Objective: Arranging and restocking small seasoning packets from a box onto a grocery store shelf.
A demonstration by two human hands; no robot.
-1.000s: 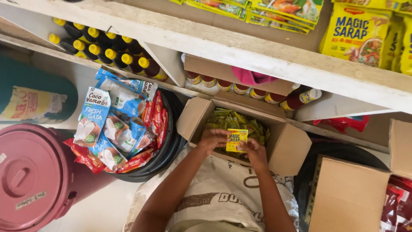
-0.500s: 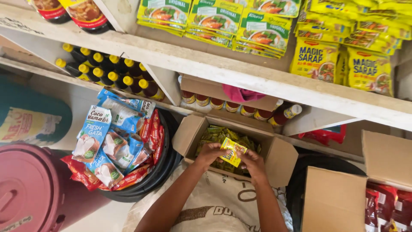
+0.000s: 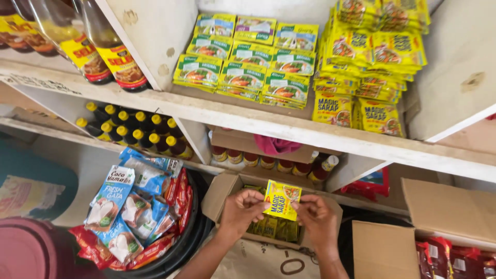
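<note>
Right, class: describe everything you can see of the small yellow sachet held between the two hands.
The yellow sachet is a small, flat, roughly square packet of glossy foil-like film, yellow with blue lettering and a small food picture at its upper right. It looks sealed and unopened. It is held upright, slightly tilted, facing the camera, above the open cardboard box of similar packets. The left hand pinches its left edge and the right hand pinches its right edge; nothing else touches it.
</note>
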